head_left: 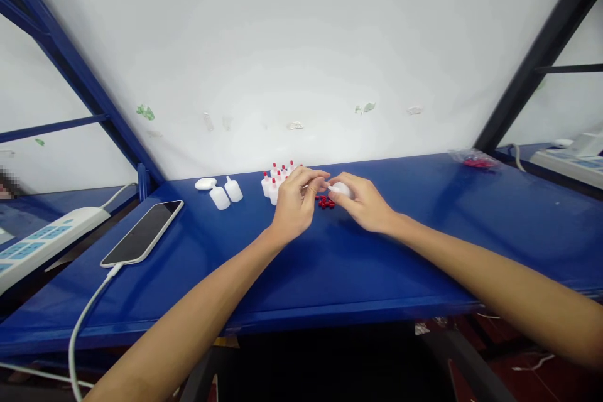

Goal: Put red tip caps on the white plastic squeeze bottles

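Note:
My right hand [367, 202] is closed around a small white squeeze bottle [342, 189], tilted so that its nozzle points left. Close to that nozzle, the fingertips of my left hand [296, 200] are pinched together; whatever they hold is hidden. Below the gap between the hands lies a small pile of red caps [326, 203] on the blue table [301, 276]. Behind and left of my left hand stand several white bottles with red tips [274, 192], partly covered by the hand. Two bottles without red tips, one bottle [220, 197] and another bottle [233, 190], are farther left.
A white rounded case [205, 183] sits beside the two bottles. At the left lie a phone [144, 233] with a charging cable [87, 308] and a power strip [51, 240]. A clear bag with red contents [478, 161] rests at the back right, near the dark frame post [532, 56].

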`<state>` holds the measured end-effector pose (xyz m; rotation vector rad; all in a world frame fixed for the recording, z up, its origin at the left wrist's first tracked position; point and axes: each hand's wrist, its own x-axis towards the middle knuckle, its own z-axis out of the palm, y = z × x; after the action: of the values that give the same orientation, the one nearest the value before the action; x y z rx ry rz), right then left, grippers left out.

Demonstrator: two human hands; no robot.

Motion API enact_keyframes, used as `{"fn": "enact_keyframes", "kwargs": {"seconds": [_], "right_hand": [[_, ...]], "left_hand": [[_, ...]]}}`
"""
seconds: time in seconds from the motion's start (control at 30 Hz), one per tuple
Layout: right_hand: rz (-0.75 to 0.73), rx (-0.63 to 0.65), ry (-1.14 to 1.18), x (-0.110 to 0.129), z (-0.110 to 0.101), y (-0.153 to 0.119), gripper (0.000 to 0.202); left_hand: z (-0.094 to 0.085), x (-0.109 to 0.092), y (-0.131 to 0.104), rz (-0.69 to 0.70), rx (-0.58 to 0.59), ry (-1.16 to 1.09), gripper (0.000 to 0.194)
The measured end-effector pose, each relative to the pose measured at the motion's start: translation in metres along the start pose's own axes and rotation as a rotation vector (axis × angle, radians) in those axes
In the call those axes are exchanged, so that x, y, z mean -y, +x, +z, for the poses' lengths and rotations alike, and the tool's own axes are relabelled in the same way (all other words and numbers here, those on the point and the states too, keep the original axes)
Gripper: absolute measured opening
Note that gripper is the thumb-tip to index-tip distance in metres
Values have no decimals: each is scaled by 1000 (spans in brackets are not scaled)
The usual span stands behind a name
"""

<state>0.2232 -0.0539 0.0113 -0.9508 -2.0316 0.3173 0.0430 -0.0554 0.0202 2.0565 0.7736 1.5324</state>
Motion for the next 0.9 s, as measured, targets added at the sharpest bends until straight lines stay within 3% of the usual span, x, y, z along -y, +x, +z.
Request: {"fn": "enact_keyframes", "kwargs": {"seconds": [0.17,0.33,0.63,0.9], "right_hand": [[27,52,35,2,-1,-2,33],[-19,66,28,5,-2,-2,23],[8,82,-47,7,-5,-1,18],[-2,135,-25,3,-5,-5,39]], "left_hand": [[4,1,-2,-161,-92,-211,18],[4,5,-5,-214,-35,-267,26],[0,6,-5,-139,41,-116,19],[-6,2,-8,150,117,189,13]]}}
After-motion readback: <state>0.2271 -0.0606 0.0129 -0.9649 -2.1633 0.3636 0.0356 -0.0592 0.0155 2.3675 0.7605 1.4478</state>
